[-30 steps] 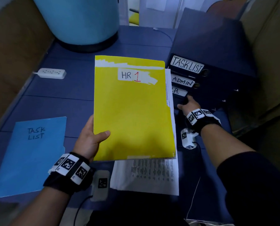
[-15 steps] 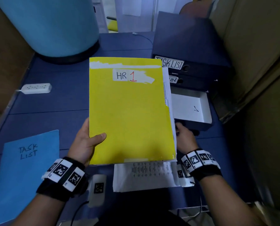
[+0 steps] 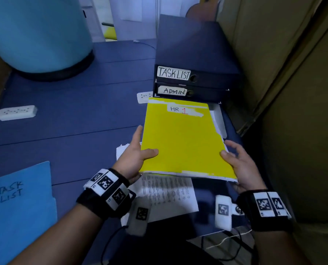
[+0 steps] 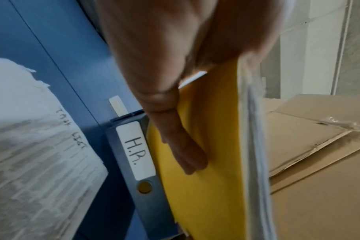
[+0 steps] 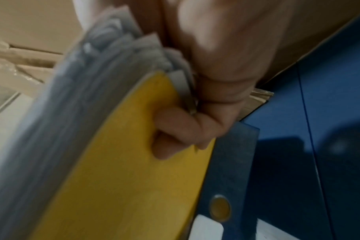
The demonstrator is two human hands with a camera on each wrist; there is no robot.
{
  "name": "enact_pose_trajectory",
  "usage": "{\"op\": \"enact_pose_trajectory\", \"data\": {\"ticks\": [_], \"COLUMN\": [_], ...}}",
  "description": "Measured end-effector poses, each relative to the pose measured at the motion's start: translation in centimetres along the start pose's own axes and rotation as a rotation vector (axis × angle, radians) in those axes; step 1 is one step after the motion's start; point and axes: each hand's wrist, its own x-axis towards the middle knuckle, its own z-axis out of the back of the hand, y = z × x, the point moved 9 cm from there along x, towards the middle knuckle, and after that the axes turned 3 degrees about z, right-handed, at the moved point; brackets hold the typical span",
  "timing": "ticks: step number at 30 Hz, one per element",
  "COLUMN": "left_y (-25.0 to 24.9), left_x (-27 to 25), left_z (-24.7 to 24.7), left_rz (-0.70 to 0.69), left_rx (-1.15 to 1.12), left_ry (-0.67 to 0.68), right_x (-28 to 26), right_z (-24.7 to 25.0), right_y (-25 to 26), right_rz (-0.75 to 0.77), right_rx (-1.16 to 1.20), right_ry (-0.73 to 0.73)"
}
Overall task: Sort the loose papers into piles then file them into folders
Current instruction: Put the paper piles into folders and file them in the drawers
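A yellow folder [image 3: 182, 138] marked "HR 1", with white sheets inside, is held flat and low over the pulled-out bottom drawer [image 3: 219, 119] of a dark blue drawer box [image 3: 193, 54]. My left hand [image 3: 138, 155] grips its near left edge, thumb on top. My right hand [image 3: 235, 159] grips the near right corner. In the left wrist view the fingers [image 4: 183, 146] lie under the folder [image 4: 206, 178] beside the drawer front labelled "H.R." [image 4: 136, 151]. In the right wrist view curled fingers [image 5: 175, 129] hold the folder [image 5: 123, 170].
Drawers labelled "TASK LIST" [image 3: 173, 73] and "ADMIN" [image 3: 172, 90] are closed. A printed sheet [image 3: 165, 196] lies under the folder. A blue "TASK LIST" folder [image 3: 19, 197] lies near left. Two white power strips [image 3: 16, 111], a blue barrel [image 3: 37, 33] and cardboard boxes [image 3: 283, 73] surround the table.
The right hand left the pulled-out drawer and took hold of the folder's right corner. Both hands have carried the folder right and down over the open drawer.
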Motion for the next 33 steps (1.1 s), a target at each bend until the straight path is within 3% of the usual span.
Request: {"op": "enact_pose_trajectory", "data": {"ticks": [3, 9, 16, 22, 28, 33], "left_y": [-0.6, -1.7, -2.0, -2.8, -3.3, -2.6], "left_x": [0.3, 0.6, 3.8, 8.1, 9.7, 9.2], "left_z": [-2.5, -3.5, -1.2, -1.2, -2.5, -2.0], "left_rz": [0.081, 0.024, -0.066, -0.143, -0.128, -0.153], "left_rx": [-0.26, -0.18, 0.204, 0.545, 0.959, 0.939], "left_ry": [0.15, 0.145, -0.187, -0.399, -0.43, -0.401], "right_x": [1.0, 4.6, 7.1, 4.4, 4.1, 5.4], "right_z": [2.1, 2.3, 1.9, 2.8, -3.0, -4.4], "right_y": [0.7, 1.4, 1.9, -1.3, -4.3, -4.0], "right_rz": [-0.036, -0.11, -0.071, -0.021, -0.194, -0.201], "right_rx": [0.05, 0.054, 0.024, 0.006, -0.05, 0.01], "right_ry": [-0.085, -0.106, -0.249, -0.41, -0.043, -0.112]}}
